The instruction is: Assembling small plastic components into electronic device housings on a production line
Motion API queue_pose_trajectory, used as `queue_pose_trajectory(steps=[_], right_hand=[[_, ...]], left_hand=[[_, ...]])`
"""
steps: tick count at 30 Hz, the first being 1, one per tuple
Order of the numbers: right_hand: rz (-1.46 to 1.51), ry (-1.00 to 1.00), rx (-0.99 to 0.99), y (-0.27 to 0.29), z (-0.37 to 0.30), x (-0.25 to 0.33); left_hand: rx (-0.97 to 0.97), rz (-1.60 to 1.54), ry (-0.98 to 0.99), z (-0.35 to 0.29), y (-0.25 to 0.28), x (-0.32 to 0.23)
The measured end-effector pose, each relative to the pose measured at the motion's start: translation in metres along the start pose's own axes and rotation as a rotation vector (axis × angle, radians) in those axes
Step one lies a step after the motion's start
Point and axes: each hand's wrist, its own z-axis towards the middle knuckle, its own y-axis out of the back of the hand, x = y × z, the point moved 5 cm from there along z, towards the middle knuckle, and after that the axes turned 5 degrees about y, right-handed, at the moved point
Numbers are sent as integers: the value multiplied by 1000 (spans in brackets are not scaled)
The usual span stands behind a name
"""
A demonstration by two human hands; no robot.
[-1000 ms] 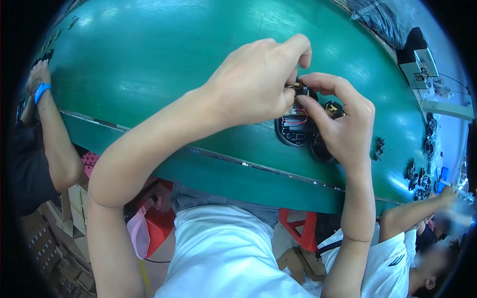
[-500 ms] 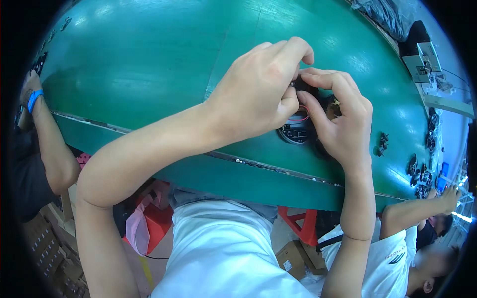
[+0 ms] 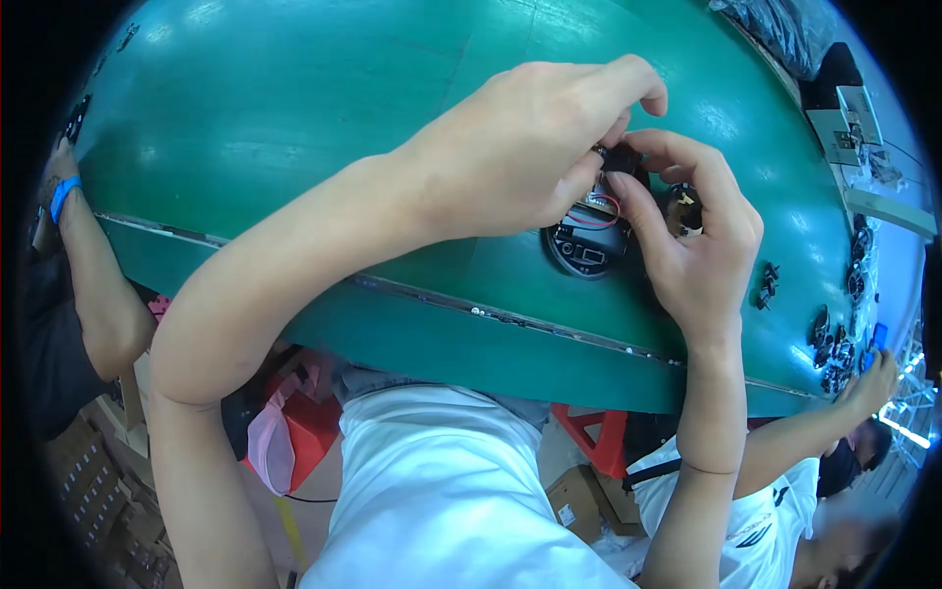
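Observation:
A round black housing (image 3: 581,257) with a small circuit board and a loop of red wire (image 3: 618,204) lies on the green table under my hands. Above its far side, a small black part (image 3: 621,159) sits between my fingertips. My right hand (image 3: 708,240) pinches that part between thumb and fingers. From the left, my left hand (image 3: 525,147) reaches over the housing, its thumb and fingers pressed together beside the part; what they grip is mostly hidden. Another black round piece (image 3: 684,208) with a yellowish inside shows behind my right hand's fingers.
Small black parts (image 3: 767,285) lie right of my right hand, with several more (image 3: 834,344) by the table's right edge. Clear plastic bags (image 3: 780,34) and white boxes (image 3: 846,126) stand at the far right. Co-workers' arms (image 3: 93,265) show at both sides.
Both hands have shifted slightly right and away from me, uncovering more of the housing and the wire. The co-worker's hand at the right has moved near a blue object.

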Motion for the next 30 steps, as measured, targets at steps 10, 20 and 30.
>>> queue_pose_trajectory(steps=[10,20,30], right_hand=[[-139,106,-16,6,1,6],[50,-56,168,5,-2,-15],[499,-252,155,-6,3,-31]], left_hand=[[-98,32,-89,0,-12,3],[-25,-135,61,-4,-10,1],[-182,199,-41,-11,-13,-16]])
